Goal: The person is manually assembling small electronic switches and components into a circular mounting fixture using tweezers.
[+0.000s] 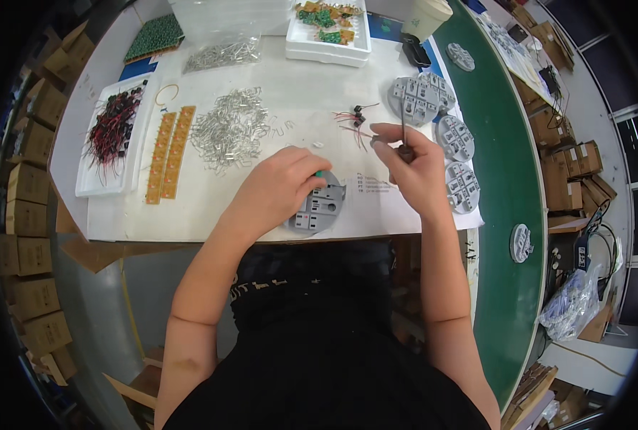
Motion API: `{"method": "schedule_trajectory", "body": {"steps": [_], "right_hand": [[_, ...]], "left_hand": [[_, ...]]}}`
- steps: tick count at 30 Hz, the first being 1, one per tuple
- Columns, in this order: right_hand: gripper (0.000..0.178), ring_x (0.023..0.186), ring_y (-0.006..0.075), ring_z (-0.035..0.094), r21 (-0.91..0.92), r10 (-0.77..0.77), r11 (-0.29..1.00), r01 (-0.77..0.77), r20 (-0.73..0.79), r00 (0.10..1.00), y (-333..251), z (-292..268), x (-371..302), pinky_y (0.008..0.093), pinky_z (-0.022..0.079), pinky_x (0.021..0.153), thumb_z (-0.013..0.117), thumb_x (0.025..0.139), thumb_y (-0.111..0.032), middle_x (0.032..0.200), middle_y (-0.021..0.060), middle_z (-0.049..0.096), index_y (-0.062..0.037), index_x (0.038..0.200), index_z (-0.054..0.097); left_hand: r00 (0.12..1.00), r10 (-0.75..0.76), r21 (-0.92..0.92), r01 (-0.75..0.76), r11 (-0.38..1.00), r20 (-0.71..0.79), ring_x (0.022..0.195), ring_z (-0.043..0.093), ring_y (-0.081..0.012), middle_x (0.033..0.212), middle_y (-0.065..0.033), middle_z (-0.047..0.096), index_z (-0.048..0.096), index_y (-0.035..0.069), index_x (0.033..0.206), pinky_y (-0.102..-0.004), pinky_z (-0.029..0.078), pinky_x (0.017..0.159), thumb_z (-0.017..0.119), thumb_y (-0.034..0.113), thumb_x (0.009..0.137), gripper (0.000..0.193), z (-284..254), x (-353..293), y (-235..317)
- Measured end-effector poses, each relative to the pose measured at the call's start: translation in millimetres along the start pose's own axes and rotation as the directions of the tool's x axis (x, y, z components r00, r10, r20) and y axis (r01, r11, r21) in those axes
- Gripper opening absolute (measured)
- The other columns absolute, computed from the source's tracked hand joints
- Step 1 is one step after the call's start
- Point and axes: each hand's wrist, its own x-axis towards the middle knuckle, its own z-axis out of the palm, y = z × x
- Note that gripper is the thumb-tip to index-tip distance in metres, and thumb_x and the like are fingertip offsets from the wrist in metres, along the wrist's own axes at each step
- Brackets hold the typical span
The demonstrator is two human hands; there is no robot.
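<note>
My left hand is closed in a pinch over a round grey plastic housing near the table's front edge. A small green part shows at its fingertips, mostly hidden by them. Slots and a round hole mark the housing's face. To the right, my right hand is raised and closed around a slim dark tool with its thin shaft pointing away from me; its exact kind is unclear. Just beyond that hand lie several small black components with red and black wires.
Loose metal clips form a pile left of centre, beside yellow-orange board strips. A white tray holds wired components. More grey housings line the right edge. At the back stand a white foam box and a clear bag of clips.
</note>
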Motion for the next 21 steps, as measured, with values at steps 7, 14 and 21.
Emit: {"method": "schedule_trajectory", "body": {"steps": [7, 14, 21], "right_hand": [[0.022, 0.065, 0.004, 0.054, -0.03, 0.012, 1.0, -0.009, 0.109, 0.994, -12, 10, -27, 0.0237, 0.046, 0.059, 0.081, 0.093, -0.003, 0.09, -0.0008, 0.071, -0.0006, 0.114, 0.077], [0.02, 0.071, 0.0074, 0.059, -0.079, -0.253, 0.959, 0.272, 0.192, 0.948, -21, 34, -49, 0.0247, 0.048, 0.062, 0.081, 0.089, 0.002, 0.093, 0.0026, 0.07, -0.0016, 0.108, 0.076], [0.018, 0.074, 0.0283, 0.069, -0.261, -0.237, 0.919, 0.295, 0.234, 0.943, -5, 37, -63, 0.0359, 0.055, 0.064, 0.078, 0.088, 0.002, 0.094, 0.0131, 0.068, -0.0012, 0.106, 0.074]], "left_hand": [[0.985, -0.028, -0.124, 0.007, 0.992, -0.172, 0.091, 0.071, -0.0214, 0.1, -0.0063, 0.075, 0.076, 0.007, 0.117, -0.0334, 0.055, 0.078, 0.08, 0.007, 0.087, 0.031, -18, -2, 6], [0.928, -0.305, -0.634, 0.369, 0.68, 0.213, 0.083, 0.071, -0.0178, 0.092, -0.0073, 0.076, 0.078, 0.003, 0.111, -0.03, 0.055, 0.074, 0.084, 0.017, 0.087, 0.028, -35, -17, 25], [0.884, -0.461, -0.391, 0.454, 0.801, 0.08, 0.083, 0.066, -0.0155, 0.084, -0.0043, 0.07, 0.077, 0.001, 0.092, -0.0306, 0.053, 0.078, 0.083, 0.01, 0.086, 0.012, -12, -33, 19]]}}
